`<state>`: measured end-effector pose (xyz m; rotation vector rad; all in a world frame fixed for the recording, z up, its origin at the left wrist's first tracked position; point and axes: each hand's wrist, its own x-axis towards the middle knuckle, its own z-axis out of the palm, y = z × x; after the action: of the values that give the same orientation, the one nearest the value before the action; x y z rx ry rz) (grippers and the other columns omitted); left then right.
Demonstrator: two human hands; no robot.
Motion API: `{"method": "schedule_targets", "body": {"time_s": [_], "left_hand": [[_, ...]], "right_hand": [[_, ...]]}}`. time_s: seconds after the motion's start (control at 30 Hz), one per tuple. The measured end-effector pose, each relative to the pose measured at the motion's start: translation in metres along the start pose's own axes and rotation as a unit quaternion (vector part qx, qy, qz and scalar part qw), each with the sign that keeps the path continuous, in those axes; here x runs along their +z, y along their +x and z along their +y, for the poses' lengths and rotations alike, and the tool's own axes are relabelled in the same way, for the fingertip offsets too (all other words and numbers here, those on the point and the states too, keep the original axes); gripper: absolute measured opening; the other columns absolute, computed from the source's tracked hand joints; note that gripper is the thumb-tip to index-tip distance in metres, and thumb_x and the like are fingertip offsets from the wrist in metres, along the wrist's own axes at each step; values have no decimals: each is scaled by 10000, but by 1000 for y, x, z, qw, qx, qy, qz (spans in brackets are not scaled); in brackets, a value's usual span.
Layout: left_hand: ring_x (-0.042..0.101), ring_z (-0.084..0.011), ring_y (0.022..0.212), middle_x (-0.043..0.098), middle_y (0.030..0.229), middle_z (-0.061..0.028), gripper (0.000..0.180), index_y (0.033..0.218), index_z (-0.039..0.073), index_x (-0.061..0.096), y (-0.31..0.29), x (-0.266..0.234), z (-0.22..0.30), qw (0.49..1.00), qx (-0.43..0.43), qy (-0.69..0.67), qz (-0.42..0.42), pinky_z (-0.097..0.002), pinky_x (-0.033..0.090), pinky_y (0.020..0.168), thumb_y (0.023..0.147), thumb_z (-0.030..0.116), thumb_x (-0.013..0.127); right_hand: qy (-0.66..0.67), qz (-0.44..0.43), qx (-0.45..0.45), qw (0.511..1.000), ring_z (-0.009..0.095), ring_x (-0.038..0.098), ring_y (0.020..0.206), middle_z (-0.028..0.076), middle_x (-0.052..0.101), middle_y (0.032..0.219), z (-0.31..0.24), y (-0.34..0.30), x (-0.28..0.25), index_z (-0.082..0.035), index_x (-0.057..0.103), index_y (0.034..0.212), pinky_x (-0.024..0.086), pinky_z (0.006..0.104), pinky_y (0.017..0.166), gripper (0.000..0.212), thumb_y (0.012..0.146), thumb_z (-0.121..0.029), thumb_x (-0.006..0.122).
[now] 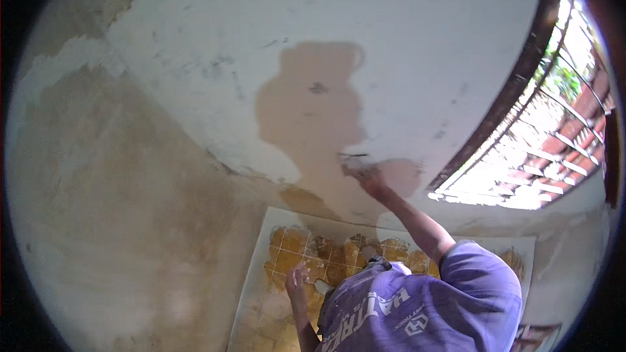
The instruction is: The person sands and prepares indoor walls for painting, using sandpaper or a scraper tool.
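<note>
My right arm reaches up to the wall, and my right hand (364, 178) is closed around a flat scraper (354, 155). The scraper's thin dark edge lies at the white-coated wall (417, 58); its handle is mostly hidden by my fingers. Lower down on the left, my left hand (298, 279) hangs beside my body with its fingers partly spread and whitish smears on them. It appears to hold nothing. A small pale object (322, 286) shows next to it, too unclear to name.
On the right is a barred window (528, 137) with bright light and roof tiles outside. A bare brownish wall (117, 208) meets the white one at a left corner. Below me lies a pale-bordered surface with worn orange-brown tiles (290, 242). My shadow falls on the white wall.
</note>
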<state>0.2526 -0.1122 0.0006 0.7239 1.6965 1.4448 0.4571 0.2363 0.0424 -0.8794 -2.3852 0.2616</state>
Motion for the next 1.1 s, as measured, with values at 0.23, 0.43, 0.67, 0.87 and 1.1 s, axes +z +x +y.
{"method": "schedule_targets", "body": {"time_s": [0.23,0.43,0.67,0.87,1.1], "left_hand": [[641,-165,949,639,1087,-51,287,1175,59,574,15,-10,14,999,-46,6,-18,-271,479,719,993,263,485],[638,-164,981,637,1141,-71,294,1167,32,575,26,-20,19,995,-36,47,-75,-280,505,740,991,251,487],[630,-161,971,621,1168,-62,269,1170,54,572,31,-29,20,990,-23,39,-130,-276,495,750,994,235,481],[635,-168,961,617,1176,-75,248,1163,45,566,31,-46,-1,986,-24,35,-164,-266,488,738,993,200,474],[646,-166,928,622,1170,-75,237,1159,44,568,16,-19,-13,978,-126,-60,-153,-242,487,701,987,184,483]], "right_hand": [[137,-250,170,943,277,573,1116,88,575,1278,-34,-63,8,-130,580,1241,457,414,956,500,754,-19,603],[132,166,66,975,296,569,1161,81,625,1219,32,-111,-30,-104,618,1189,447,403,1009,495,731,63,528],[-68,-203,245,945,306,647,936,110,664,1053,58,-192,34,-162,684,1060,539,418,772,401,748,28,519],[27,-26,271,962,365,642,759,160,661,843,-63,-261,59,-164,673,1031,517,435,685,355,731,-4,570],[151,127,461,865,396,595,629,244,552,683,-86,-292,22,-8,460,967,442,437,575,211,812,-89,577]]}}
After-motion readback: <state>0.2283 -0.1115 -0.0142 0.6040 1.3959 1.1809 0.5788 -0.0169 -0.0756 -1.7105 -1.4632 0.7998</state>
